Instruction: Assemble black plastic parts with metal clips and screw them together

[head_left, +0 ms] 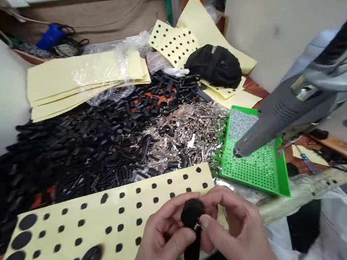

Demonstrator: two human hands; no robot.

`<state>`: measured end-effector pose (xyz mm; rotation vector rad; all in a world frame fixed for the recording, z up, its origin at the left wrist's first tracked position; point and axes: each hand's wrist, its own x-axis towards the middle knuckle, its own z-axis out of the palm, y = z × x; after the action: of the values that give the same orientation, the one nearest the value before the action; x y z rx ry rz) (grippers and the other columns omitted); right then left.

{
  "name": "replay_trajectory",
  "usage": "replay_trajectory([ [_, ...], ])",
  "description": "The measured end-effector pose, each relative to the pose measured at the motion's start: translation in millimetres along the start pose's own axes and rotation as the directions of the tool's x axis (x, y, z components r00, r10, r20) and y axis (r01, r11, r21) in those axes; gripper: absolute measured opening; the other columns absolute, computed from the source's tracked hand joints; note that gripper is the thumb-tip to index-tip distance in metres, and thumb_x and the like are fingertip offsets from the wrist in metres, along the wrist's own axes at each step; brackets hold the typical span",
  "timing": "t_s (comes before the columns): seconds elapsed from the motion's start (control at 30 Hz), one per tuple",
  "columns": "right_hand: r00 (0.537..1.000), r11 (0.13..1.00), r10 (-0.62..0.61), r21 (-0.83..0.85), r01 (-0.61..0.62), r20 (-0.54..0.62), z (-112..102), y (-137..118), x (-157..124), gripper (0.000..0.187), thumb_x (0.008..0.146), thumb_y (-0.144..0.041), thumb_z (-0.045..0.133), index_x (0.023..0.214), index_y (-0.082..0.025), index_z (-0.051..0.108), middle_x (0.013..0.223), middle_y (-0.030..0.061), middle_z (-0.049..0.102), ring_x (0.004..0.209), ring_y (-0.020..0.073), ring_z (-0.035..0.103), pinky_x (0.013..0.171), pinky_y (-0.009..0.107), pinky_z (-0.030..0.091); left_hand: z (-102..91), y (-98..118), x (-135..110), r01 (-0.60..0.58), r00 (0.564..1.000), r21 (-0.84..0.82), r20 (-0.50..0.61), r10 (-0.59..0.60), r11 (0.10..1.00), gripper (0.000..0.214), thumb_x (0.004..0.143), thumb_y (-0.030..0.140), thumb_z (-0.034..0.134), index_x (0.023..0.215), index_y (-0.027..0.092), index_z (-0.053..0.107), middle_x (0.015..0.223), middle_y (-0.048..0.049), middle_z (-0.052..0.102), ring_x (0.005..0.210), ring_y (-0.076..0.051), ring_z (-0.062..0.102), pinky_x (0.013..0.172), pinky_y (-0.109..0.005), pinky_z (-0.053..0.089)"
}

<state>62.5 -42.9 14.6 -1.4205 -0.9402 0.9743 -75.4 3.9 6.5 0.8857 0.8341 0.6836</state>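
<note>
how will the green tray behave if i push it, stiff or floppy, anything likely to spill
The green tray is probably stiff, judging by its straight raised walls. It may feel heavier at the far end, where small silvery pieces are heaped. Those look loose, so a sharp push could scatter them.

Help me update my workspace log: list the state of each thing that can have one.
Black part: held in both hands
Left hand: curled, gripping it
Right hand: curled, pinching it
Dotted sheet: lying flat
Green tray: partly filled
Gray power tool: tilted nose-down; running or not, unclear
Black pieces: heaped loose
Metal pieces: scattered loose
Yellow stack: partly under clear film
</note>
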Motion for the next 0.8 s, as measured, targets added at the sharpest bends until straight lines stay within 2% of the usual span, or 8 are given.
replay_trajectory([
  [0.1,0.991,0.994,0.108,0.025,-0.11,0.077,-25.2,-1.2,3.0,0.012,0.078,-0.031,0.063,0.079,-0.019,0.066,0.067,0.0002,0.06,0.057,0.0136,0.059,0.053,0.026,0.05,17.9,1.1,4.2,0.044,0.999,-0.008,0.025,-0.044,0.999,0.04,0.073,0.039,0.074,0.107,0.02,0.067,0.08,-0.0042,0.07,0.054,-0.011,0.062,0.056,-0.021,0.05],
  [0.2,0.999,0.983,-0.019,-0.182,0.024,0.031,-65.4,-1.3,18.6,0.015,0.079,-0.033,0.064,0.085,-0.022,0.072,0.083,0.0054,0.071,0.078,0.0189,0.066,0.066,0.029,0.054,26.9,-0.7,8.2,0.139,0.99,-0.054,0.042,-0.137,0.989,0.049,0.073,0.045,0.071,0.112,0.016,0.062,0.067,-0.0022,0.065,0.039,-0.01,0.055,0.039,-0.019,0.043],
  [0.3,0.955,0.842,-0.205,-0.536,0.062,-0.212,-110.9,7.3,44.7,0.018,0.077,-0.036,0.063,0.081,-0.022,0.072,0.084,0.007,0.073,0.079,0.0216,0.066,0.074,0.036,0.053,26.9,-4.3,12.2,0.195,0.98,-0.075,-0.029,-0.198,0.978,0.053,0.072,0.045,0.07,0.113,0.013,0.059,0.063,-0.0017,0.062,0.039,-0.009,0.052,0.033,-0.016,0.039],
  [0.37,0.944,0.716,-0.225,-0.698,-0.007,-0.241,-133.6,14.3,60.0,0.021,0.076,-0.04,0.062,0.077,-0.021,0.072,0.082,0.0079,0.074,0.074,0.0232,0.066,0.073,0.04,0.051,25.7,-6.1,13.9,0.213,0.971,-0.085,-0.092,-0.221,0.973,0.05,0.073,0.041,0.069,0.113,0.012,0.059,0.063,-0.0014,0.061,0.039,-0.008,0.05,0.033,-0.015,0.038],
  [0.43,0.955,0.688,-0.192,-0.725,-0.033,-0.226,-145.3,17.0,70.1,0.026,0.074,-0.045,0.064,0.076,-0.02,0.072,0.08,0.0085,0.074,0.071,0.0247,0.067,0.072,0.042,0.051,25.0,-7.0,15.1,0.214,0.963,-0.097,-0.144,-0.226,0.972,0.047,0.074,0.038,0.067,0.111,0.012,0.059,0.062,-0.0009,0.061,0.038,-0.007,0.047,0.032,-0.014,0.036],
  [0.6,0.939,0.92,-0.279,-0.337,0.201,-0.203,-138.0,-7.1,82.0,0.039,0.07,-0.051,0.072,0.092,-0.019,0.069,0.088,0.0101,0.073,0.078,0.0232,0.069,0.07,0.039,0.056,24.8,-7.0,20.9,0.197,0.959,-0.124,-0.181,-0.217,0.973,0.041,0.074,0.036,0.064,0.107,0.011,0.059,0.059,0.0003,0.06,0.035,-0.005,0.044,0.03,-0.013,0.033],
  [0.73,0.937,0.938,-0.345,0.056,0.342,0.051,-119.0,-28.6,92.5,0.07,0.06,-0.07,0.069,0.111,-0.023,0.064,0.113,0.0146,0.067,0.1,0.0318,0.066,0.079,0.048,0.056,29.2,-7.5,32.8,0.213,0.967,-0.124,-0.115,-0.227,0.969,0.033,0.074,0.035,0.062,0.097,0.012,0.06,0.057,0.0007,0.06,0.034,-0.006,0.044,0.028,-0.014,0.035],
  [0.8,0.934,0.934,-0.35,0.107,0.341,0.076,-109.0,-30.4,94.9,0.066,0.061,-0.068,0.07,0.112,-0.025,0.064,0.11,0.0123,0.068,0.1,0.0314,0.065,0.084,0.051,0.054,32.7,-8.1,39.1,0.214,0.971,-0.104,-0.085,-0.224,0.971,0.025,0.074,0.033,0.061,0.088,0.012,0.059,0.058,0.0001,0.06,0.034,-0.006,0.046,0.028,-0.013,0.035],
])
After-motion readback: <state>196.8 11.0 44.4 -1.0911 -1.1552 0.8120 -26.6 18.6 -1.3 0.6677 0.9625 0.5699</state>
